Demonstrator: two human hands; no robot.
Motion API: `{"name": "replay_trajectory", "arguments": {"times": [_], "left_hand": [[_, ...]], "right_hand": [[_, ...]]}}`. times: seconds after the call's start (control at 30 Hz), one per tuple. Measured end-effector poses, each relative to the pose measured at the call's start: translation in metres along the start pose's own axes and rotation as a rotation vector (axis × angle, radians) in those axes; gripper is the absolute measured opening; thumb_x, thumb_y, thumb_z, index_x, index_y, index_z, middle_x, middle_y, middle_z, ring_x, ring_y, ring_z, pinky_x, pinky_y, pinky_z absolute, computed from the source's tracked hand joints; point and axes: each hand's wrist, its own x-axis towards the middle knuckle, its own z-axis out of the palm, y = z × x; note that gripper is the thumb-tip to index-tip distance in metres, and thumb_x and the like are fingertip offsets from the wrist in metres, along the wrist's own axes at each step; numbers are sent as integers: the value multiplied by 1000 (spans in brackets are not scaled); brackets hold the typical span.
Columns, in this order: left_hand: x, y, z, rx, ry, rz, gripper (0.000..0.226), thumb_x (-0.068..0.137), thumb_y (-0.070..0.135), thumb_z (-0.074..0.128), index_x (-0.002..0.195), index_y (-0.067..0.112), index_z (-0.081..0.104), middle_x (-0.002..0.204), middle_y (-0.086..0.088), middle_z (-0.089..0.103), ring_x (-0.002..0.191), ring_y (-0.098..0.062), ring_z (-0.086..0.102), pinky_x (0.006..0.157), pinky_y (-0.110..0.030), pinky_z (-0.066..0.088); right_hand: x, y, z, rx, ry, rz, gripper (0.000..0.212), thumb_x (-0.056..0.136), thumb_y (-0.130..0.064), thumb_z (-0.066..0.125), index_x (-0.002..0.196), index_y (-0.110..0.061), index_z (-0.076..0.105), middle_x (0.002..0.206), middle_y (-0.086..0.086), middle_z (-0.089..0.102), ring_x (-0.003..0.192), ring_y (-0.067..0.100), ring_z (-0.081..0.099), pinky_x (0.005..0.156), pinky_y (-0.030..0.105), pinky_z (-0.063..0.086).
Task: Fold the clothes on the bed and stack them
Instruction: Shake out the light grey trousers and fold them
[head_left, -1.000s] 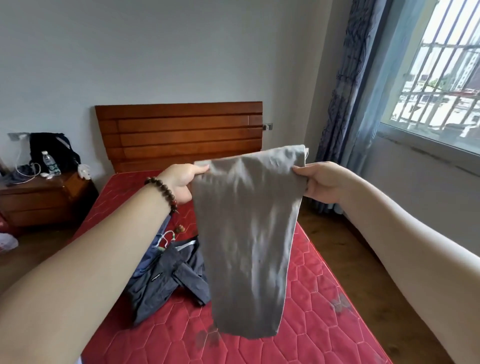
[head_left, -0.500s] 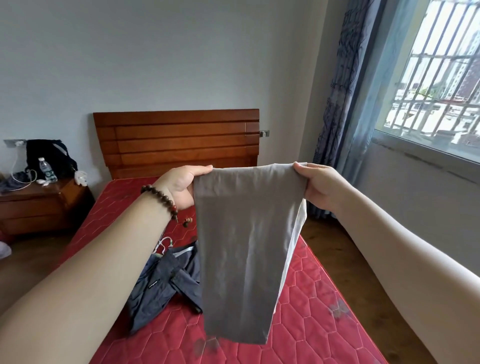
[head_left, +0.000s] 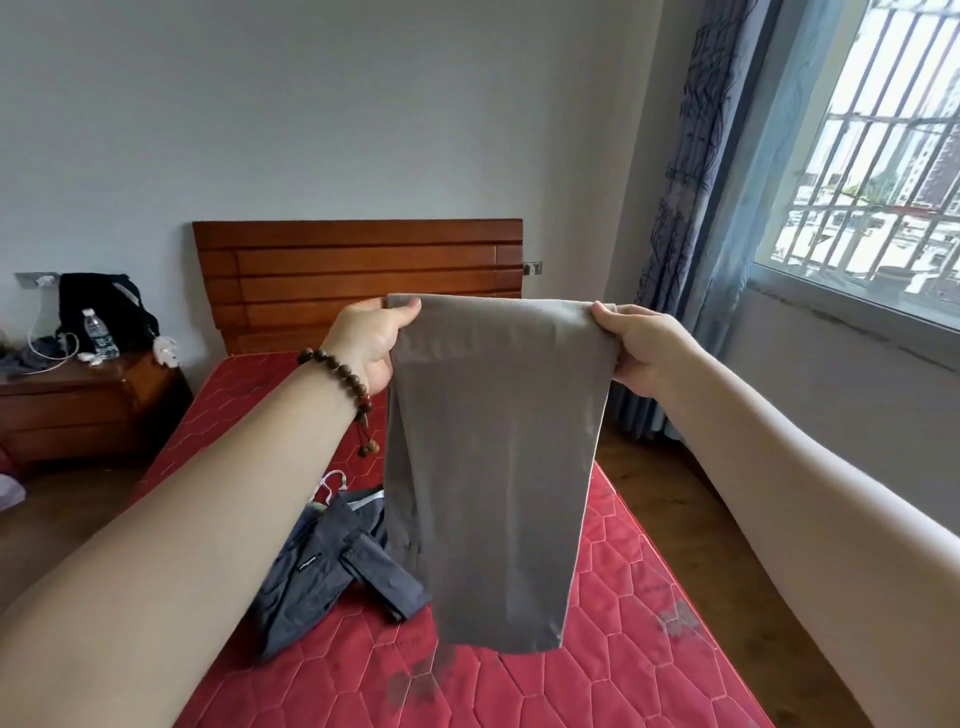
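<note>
A grey garment (head_left: 493, 467) hangs folded lengthwise in the air above the red quilted mattress (head_left: 623, 623). My left hand (head_left: 366, 343), with a bead bracelet on its wrist, pinches the garment's top left corner. My right hand (head_left: 641, 348) grips the top right corner. The top edge is stretched level between both hands and the lower end hangs just above the mattress. A dark blue-grey garment (head_left: 332, 577) lies crumpled on the mattress, below my left forearm, partly hidden behind the grey one.
A white clothes hanger (head_left: 332, 480) lies on the mattress beside the dark garment. The wooden headboard (head_left: 358, 270) stands at the far end. A bedside cabinet (head_left: 78, 400) on the left carries a black bag, a water bottle and cables. Curtains and a barred window are on the right.
Both hands have drawn the grey garment's top edge tighter and more level; the cloth now hangs flatter with fewer wrinkles. The view has shifted slightly.
</note>
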Motion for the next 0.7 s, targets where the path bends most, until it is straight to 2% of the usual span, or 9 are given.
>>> {"name": "replay_trajectory", "arguments": {"times": [0.13,0.2,0.27,0.33,0.4,0.47,0.6,0.63,0.7], "left_hand": [[8,10,-10,88,24,-174,17,93,18,60,102,4,59,91,-9,66,79,-19,66,71,-33,56],[15,19,-14,137,81,-157,25,90,24,64,103,2,62,98,-11,69,83,-20,68,74,-34,57],[16,24,-17,211,82,-206,26,94,24,57,107,1,61,103,-11,69,85,-19,67,81,-33,56],[7,29,-15,211,14,-294,22,99,11,39,108,2,58,93,-8,67,79,-16,67,78,-28,55],[2,31,-18,113,-112,-308,30,97,1,31,112,2,58,96,-11,69,82,-20,70,78,-35,57],[3,30,-20,104,-213,-322,33,97,0,32,108,8,61,96,-11,70,84,-22,71,80,-43,53],[7,26,-6,269,-154,-286,21,97,-3,41,90,8,58,79,-6,68,67,-15,68,57,-30,58],[8,27,-2,289,-115,-249,20,96,-5,44,87,7,57,80,-7,65,68,-15,65,57,-28,58],[10,28,3,269,-39,-146,19,92,-9,50,82,7,53,80,-8,62,72,-16,62,69,-31,57]], "right_hand": [[6,-7,12,-218,82,-26,19,97,-27,54,108,-11,56,94,9,59,76,22,62,66,40,57],[6,-16,18,-341,98,-123,22,99,-29,49,112,-14,57,96,8,59,84,24,63,73,42,58],[5,-19,24,-448,98,-128,30,100,-28,44,119,-8,56,100,9,58,88,25,61,79,43,57],[5,-22,23,-414,68,-22,28,101,-28,46,113,-5,56,99,11,56,85,24,59,79,40,57],[3,-29,16,-230,-38,84,15,97,-20,55,101,-6,59,94,8,61,81,19,62,68,31,59],[2,-36,8,-116,-133,103,9,94,-10,57,100,-4,60,91,7,64,80,16,64,63,26,59],[5,-30,5,-209,-110,69,14,99,-12,48,91,-10,59,89,4,62,75,14,62,54,26,57],[6,-28,5,-273,-87,62,16,101,-15,45,90,-12,57,90,4,61,75,15,62,54,28,57],[10,-24,3,-393,-34,46,15,101,-17,45,96,-10,57,96,9,62,78,20,63,53,31,58]]}}
